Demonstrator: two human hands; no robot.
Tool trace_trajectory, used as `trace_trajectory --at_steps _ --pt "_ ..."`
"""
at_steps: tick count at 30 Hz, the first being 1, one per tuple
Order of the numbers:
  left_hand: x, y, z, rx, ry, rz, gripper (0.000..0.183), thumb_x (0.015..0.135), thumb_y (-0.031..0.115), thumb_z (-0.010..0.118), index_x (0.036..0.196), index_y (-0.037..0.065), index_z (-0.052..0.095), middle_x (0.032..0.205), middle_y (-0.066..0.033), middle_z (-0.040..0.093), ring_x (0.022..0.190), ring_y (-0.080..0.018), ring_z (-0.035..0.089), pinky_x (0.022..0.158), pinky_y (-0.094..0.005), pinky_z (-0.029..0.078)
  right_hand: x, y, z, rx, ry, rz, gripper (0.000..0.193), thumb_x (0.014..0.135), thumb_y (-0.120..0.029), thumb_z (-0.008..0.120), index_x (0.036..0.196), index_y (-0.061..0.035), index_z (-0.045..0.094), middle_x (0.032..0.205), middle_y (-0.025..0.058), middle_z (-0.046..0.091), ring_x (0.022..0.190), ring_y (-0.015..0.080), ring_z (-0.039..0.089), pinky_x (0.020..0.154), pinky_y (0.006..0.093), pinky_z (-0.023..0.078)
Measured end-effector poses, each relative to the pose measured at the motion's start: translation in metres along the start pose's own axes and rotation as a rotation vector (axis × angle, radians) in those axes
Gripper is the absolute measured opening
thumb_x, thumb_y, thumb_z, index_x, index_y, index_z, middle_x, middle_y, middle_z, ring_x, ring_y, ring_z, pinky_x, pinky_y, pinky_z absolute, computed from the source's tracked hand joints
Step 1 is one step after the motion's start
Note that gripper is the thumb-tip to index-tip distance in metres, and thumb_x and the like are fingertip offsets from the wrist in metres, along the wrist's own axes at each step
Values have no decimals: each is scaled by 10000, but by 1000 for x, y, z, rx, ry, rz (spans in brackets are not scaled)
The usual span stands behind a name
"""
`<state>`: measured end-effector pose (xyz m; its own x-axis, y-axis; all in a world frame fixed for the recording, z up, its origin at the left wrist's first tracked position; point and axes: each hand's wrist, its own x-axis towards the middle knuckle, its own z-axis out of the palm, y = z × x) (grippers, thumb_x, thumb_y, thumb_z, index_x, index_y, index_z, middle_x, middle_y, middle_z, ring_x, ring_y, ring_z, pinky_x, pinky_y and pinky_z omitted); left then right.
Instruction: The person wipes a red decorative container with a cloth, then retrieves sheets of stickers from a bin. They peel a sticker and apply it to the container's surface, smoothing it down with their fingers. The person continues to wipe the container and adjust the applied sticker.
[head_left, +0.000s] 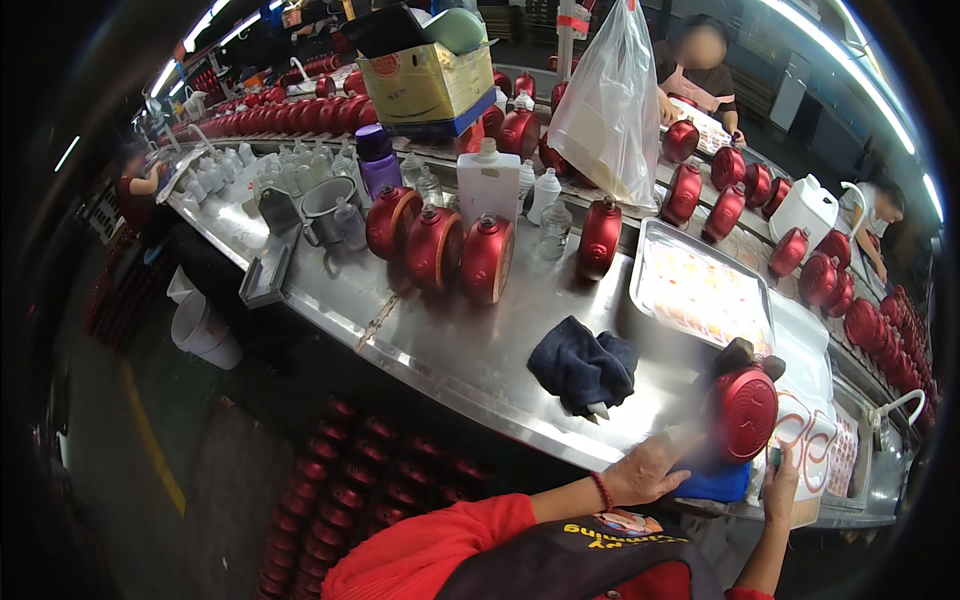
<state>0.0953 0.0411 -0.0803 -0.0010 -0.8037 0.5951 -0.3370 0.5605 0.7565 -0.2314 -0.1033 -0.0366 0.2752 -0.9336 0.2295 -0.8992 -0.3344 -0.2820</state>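
A round, flat red bottle stands propped among dark rests on a blue pad at the table's near right edge. My left hand is just left of the bottle, palm down with fingers stretched and thumb apart. Motion smears its fingertips, and I see nothing in it. On the other side my right hand is closed, fingers up, by the bottle's lower right edge. A small dark piece shows at its fingertips, too small to name. Beside it lies a sheet with red ring-shaped prints. A dark blue cloth lies crumpled to the left.
A metal tray of small decals stands beyond the bottle. Further left are several red bottles, a metal mug and clear bottles. A plastic bag hangs over a conveyor of red bottles. Another person works across it.
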Motion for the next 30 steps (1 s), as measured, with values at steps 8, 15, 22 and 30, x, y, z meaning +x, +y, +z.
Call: trace_trajectory --at_steps 8,15,22,30 --pt "0 5 -1 31 10 -60 693 978 293 676 1531 9 369 1467 -263 482 1362 -431 474 1144 -452 390 30 -60 -39 649 105 -262 409 913 -44 616 1315 21 573 1145 114 649 1058 200 622 970 329 481" --pt "16 15 10 310 165 55 801 1003 503 583 1568 17 289 1525 -279 424 1390 -464 418 1185 -498 315 40 -98 -24 958 -120 -290 343 915 -79 672 1243 10 626 1091 104 680 1015 190 641 921 319 502" --pt "70 26 8 817 -21 160 766 988 671 448 1533 134 466 1547 -161 469 1452 -402 307 1183 -541 229 18 -47 -31 964 120 -231 336 949 -109 694 1250 21 621 1096 94 680 1001 159 632 891 296 507" --pt "71 61 33 823 -299 253 622 972 629 501 1419 211 608 1378 -30 648 1432 -330 361 1213 -564 121 4 -16 -40 1235 53 -10 374 963 -38 637 1328 20 583 1180 66 661 1059 119 612 946 272 493"
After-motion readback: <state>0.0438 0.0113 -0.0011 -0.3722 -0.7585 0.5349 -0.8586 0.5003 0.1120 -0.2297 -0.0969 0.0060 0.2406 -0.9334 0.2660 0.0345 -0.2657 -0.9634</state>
